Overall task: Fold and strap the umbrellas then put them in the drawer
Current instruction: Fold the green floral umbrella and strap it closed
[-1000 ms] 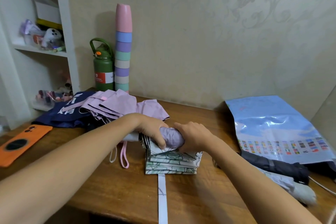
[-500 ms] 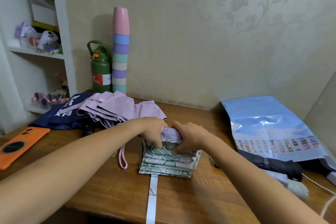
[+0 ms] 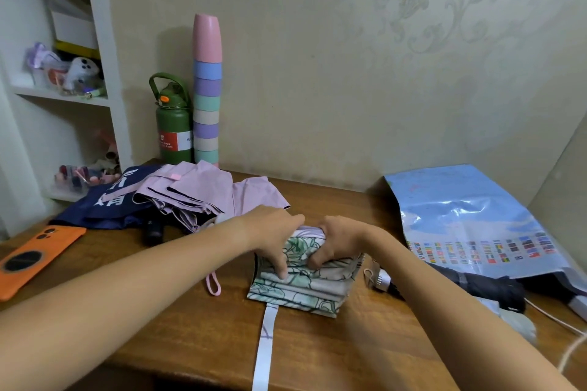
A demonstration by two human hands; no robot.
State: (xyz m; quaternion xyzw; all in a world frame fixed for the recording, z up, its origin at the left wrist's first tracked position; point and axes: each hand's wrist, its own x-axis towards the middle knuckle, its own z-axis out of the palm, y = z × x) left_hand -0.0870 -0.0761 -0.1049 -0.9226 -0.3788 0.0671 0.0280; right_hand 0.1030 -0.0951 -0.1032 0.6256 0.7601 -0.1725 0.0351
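Note:
A floral green-and-white umbrella [image 3: 301, 290] lies folded in pleats at the middle of the wooden table [image 3: 349, 349]. My left hand [image 3: 276, 238] and my right hand [image 3: 336, 240] grip its top roll side by side, fingers curled over the fabric. Its white strap [image 3: 265, 346] trails toward the table's front edge. A pink umbrella [image 3: 197, 190] lies loose behind my left arm, on a navy umbrella [image 3: 104, 203]. A dark rolled umbrella [image 3: 482, 287] and a grey one [image 3: 517, 324] lie at the right. No drawer is in view.
An orange phone [image 3: 35, 257] lies at the left edge. A green bottle [image 3: 173, 124] and a stack of pastel cups [image 3: 206, 89] stand by the wall. A blue plastic bag [image 3: 470, 219] covers the right side. White shelves [image 3: 63, 95] stand at left. A white cable [image 3: 568, 349] runs at right.
Both hands have rolled the umbrella's top fabric forward, so the floral side now shows between them instead of the lilac roll. The camera has shifted slightly.

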